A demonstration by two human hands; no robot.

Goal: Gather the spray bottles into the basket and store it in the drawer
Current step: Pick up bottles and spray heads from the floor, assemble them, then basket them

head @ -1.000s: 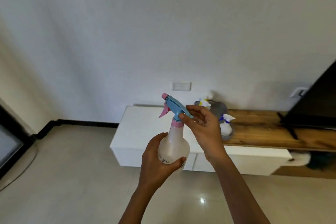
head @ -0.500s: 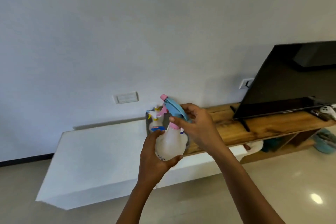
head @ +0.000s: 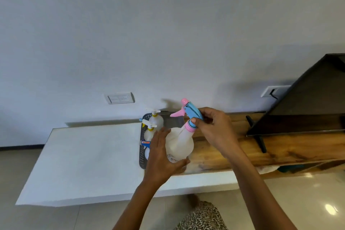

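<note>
Cabinet top (head: 89, 155), white, at left. Basket (head: 142, 136), dark and perforated, sits at its right end, with the right half hidden behind hand and bottle. Two small yellow-collared bottles (head: 156, 120) stand inside; a third item nearer is mostly covered. Left hand (head: 160, 158) cups the spray bottle (head: 180, 144) over the basket, thumb round its base; contact with the basket cannot be told. Right hand (head: 214, 129) pinches its blue trigger head. Wooden shelf (head: 280, 151) carries a television (head: 308, 108), cut off at right.

You get soft, even light; a glare spot shines on the floor (head: 329, 209), and the wide lens bends the worktop (head: 84, 155) edges.
</note>
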